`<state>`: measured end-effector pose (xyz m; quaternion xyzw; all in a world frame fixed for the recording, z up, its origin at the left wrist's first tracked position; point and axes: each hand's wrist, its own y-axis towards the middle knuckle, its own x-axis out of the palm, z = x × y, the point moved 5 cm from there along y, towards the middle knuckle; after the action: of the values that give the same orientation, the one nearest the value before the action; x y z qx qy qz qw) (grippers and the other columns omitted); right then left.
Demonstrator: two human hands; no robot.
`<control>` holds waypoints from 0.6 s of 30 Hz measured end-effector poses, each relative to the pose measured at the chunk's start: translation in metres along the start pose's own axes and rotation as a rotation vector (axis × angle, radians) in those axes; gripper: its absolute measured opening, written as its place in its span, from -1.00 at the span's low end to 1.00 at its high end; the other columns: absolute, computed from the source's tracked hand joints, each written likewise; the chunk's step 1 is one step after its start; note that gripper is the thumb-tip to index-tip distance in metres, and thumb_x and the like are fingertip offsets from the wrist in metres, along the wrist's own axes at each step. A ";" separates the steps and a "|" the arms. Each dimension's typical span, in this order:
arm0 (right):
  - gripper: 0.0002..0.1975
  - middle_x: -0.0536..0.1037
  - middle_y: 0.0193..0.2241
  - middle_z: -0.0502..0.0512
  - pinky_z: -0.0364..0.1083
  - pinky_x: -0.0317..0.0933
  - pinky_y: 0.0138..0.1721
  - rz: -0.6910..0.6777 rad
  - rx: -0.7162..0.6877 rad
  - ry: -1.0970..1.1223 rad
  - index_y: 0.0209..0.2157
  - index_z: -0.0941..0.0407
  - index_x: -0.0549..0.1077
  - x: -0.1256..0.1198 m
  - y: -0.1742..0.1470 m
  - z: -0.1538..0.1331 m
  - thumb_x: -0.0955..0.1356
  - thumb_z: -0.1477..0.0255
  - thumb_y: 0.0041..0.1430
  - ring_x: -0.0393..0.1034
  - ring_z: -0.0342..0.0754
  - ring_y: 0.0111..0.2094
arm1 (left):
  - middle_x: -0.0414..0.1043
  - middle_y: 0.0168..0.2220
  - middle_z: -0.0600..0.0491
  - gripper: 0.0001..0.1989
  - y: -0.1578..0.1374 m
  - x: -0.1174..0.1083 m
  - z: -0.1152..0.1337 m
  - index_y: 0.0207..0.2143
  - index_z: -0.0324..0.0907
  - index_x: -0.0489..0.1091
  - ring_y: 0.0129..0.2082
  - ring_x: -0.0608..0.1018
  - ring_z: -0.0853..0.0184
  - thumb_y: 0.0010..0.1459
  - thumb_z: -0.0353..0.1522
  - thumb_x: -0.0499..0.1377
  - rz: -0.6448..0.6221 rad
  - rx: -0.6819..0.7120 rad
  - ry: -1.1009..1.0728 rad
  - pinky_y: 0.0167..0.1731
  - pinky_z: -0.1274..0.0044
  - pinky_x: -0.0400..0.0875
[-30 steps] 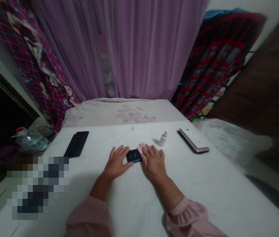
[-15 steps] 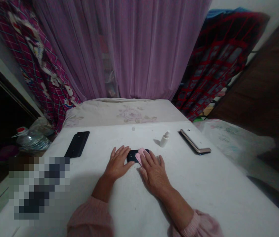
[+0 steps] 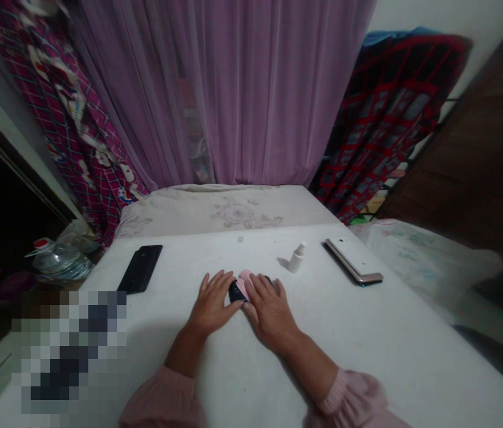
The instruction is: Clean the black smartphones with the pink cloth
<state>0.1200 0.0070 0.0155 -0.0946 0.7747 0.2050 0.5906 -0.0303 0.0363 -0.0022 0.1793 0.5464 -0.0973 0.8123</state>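
A dark mobile phone (image 3: pixel 235 292) lies flat on the white cloth-covered table, largely covered by a pink cloth (image 3: pixel 244 279) and my hands. My left hand (image 3: pixel 211 304) steadies the phone's left end, with thumb and fingers at opposite edges. Laid over the phone, my right hand (image 3: pixel 272 310) presses the pink cloth against its surface; the fingers are bent slightly over the cloth. A small white spray bottle (image 3: pixel 296 260) stands upright beyond my right hand.
Dark phones (image 3: pixel 141 269) lie at the left, partly overlapping. On the right is a stack with a white-backed phone (image 3: pixel 353 259) on top. A blurred-out patch (image 3: pixel 70 351) hides the near left. Purple curtains (image 3: pixel 260 95) hang behind the table.
My right hand and the pink cloth have slid left along the phone, toward my left hand. The phone's right end now shows past my fingers. The view has tilted slightly upward.
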 end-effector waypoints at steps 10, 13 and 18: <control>-0.51 0.11 0.30 0.14 0.31 -0.17 0.23 -0.018 0.002 0.041 0.26 0.05 0.15 0.002 0.010 0.005 0.10 0.23 0.36 -0.01 0.13 0.29 | 0.24 0.23 -0.05 -0.42 -0.002 0.003 -0.004 0.22 -0.09 0.17 0.28 0.19 0.11 0.19 -0.12 0.15 0.013 0.035 0.008 0.27 0.11 -0.11; -0.51 0.14 0.28 0.16 0.32 -0.14 0.22 -0.005 0.028 0.022 0.26 0.06 0.15 0.003 0.020 0.007 0.11 0.26 0.36 0.01 0.13 0.28 | 0.25 0.22 -0.06 -0.40 -0.002 0.003 -0.004 0.22 -0.10 0.16 0.27 0.21 0.11 0.18 -0.12 0.16 0.018 0.036 0.006 0.26 0.10 -0.08; -0.50 0.13 0.29 0.16 0.31 -0.10 0.21 0.003 0.014 -0.008 0.27 0.05 0.14 0.005 0.008 0.006 0.12 0.25 0.35 0.03 0.15 0.28 | 0.28 0.21 -0.06 -0.43 -0.002 0.002 -0.003 0.20 -0.06 0.19 0.26 0.24 0.13 0.17 -0.15 0.18 0.049 0.025 0.000 0.27 0.14 -0.08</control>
<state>0.1208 0.0169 0.0115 -0.0884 0.7741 0.2007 0.5939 -0.0330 0.0360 -0.0053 0.2028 0.5405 -0.0839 0.8122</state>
